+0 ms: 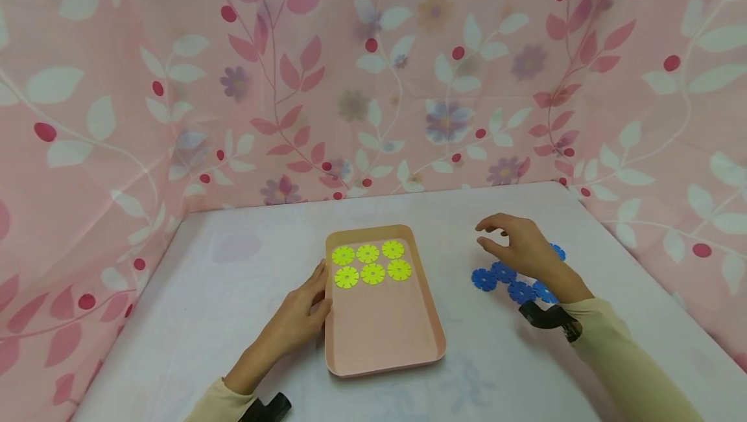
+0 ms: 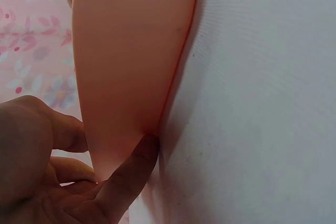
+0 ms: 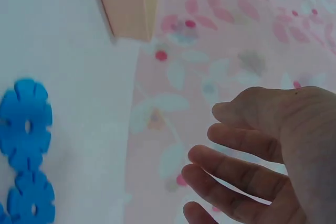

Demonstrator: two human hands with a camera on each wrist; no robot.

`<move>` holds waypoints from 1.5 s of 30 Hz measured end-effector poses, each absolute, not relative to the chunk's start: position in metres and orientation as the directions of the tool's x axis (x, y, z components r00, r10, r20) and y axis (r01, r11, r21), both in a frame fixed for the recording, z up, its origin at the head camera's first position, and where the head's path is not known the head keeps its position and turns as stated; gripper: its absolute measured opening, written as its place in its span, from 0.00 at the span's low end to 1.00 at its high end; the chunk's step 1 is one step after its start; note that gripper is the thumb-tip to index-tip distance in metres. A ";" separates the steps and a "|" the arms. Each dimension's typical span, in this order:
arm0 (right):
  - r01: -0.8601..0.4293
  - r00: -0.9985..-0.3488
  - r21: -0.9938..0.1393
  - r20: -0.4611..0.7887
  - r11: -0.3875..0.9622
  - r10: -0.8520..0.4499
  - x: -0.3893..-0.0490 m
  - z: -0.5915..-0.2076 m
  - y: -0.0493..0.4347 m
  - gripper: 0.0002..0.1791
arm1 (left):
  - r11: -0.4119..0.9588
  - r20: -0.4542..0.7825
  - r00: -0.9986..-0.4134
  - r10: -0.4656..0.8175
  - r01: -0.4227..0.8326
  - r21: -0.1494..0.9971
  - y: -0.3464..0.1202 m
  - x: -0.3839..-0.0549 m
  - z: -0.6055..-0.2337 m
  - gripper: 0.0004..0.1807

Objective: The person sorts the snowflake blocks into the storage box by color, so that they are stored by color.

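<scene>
A pink tray (image 1: 385,331) lies on the table, with several yellow notched discs (image 1: 372,273) in two rows at its far end. My left hand (image 1: 297,312) holds the tray by its left edge. In the left wrist view, a fingertip (image 2: 149,142) presses low on the tray's outer wall (image 2: 131,51), while other digits reach its rim. My right hand (image 1: 522,247) hovers over several blue notched discs (image 1: 521,292) right of the tray. Its fingers are loosely bent, apart from the thumb, with nothing between them. Some blue discs (image 3: 25,121) are partly hidden beneath the hand and wrist.
The table (image 1: 233,292) has a white cloth over it. Pink leaf-patterned curtains (image 1: 373,85) hang behind the table and along its sides. Each wrist carries a black camera mount (image 1: 548,318).
</scene>
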State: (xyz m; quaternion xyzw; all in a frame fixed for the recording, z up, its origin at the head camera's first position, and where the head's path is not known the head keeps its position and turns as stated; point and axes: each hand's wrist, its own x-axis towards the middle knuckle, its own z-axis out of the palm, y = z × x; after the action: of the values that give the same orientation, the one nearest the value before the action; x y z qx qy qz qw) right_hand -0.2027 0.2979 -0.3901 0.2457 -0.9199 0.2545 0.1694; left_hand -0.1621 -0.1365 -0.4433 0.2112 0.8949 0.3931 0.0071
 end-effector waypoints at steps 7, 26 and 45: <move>-0.325 -0.932 -0.445 0.301 0.834 -0.203 -0.207 -0.391 0.335 0.10 | 0.611 0.151 -0.911 0.383 0.373 0.698 -0.137 -0.161 -0.443 0.35; -0.064 -0.997 -0.392 -0.013 0.918 -0.076 -0.218 -0.416 0.415 0.22 | 0.612 0.151 -0.911 0.384 0.374 0.697 -0.140 -0.163 -0.444 0.37; -0.040 -0.994 -0.371 -0.077 0.928 -0.073 -0.221 -0.427 0.431 0.24 | 0.606 0.146 -0.909 0.391 0.374 0.702 -0.139 -0.163 -0.443 0.36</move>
State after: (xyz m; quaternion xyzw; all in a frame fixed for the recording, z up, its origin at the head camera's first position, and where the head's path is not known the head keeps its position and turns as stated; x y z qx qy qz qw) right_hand -0.2214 0.4305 -0.4266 0.0288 -0.9808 0.1879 -0.0446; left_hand -0.1628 -0.1390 -0.4426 0.2135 0.8960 0.3891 0.0111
